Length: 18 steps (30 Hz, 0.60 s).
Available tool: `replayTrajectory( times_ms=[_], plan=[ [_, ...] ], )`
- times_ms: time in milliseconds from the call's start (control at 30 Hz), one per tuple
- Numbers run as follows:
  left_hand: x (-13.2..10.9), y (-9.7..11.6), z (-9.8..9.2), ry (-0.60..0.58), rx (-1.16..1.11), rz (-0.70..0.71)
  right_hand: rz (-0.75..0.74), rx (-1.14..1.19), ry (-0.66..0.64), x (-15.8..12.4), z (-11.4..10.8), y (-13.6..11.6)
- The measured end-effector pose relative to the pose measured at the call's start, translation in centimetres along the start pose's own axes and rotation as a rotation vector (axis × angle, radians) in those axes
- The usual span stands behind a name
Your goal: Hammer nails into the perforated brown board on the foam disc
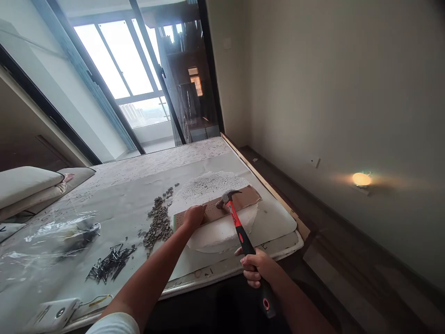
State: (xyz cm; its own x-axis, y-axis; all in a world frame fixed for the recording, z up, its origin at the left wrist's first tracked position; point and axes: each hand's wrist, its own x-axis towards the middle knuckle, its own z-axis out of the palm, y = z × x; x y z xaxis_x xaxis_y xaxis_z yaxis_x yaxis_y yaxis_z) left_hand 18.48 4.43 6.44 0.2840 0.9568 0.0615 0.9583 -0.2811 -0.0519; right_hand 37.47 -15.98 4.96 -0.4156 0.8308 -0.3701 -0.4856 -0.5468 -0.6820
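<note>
In my right hand (257, 269) is a claw hammer (235, 215) with a red and black handle, my fingers wrapped round the grip. Its metal head is over the middle of a brown board (248, 198); whether it touches cannot be told. The board is dotted with small marks or holes towards its left end. My left hand (194, 216) rests on the board left of the hammer head, fingers curled together; what they pinch, if anything, is hidden. Beneath the board is a rough white slab (212, 236). Grey crumbled bits (158, 222) lie along its left side.
A pile of dark nails (110, 263) and a clear plastic bag (69, 234) lie to the left. A white power bank (57, 313) with a cable sits at the near left. Folded bedding (29, 185) is at the far left. A wooden edge (264, 178) runs along the right.
</note>
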Motion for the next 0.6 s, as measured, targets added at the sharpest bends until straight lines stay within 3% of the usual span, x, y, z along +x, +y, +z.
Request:
replayTrajectory(
  times_ms=[600],
  plan=[
    [0.1, -0.3, 1.9, -0.046, -0.003, 0.055, -0.009, -0.107, 0.099, 0.2, 0.4, 0.7]
  ],
)
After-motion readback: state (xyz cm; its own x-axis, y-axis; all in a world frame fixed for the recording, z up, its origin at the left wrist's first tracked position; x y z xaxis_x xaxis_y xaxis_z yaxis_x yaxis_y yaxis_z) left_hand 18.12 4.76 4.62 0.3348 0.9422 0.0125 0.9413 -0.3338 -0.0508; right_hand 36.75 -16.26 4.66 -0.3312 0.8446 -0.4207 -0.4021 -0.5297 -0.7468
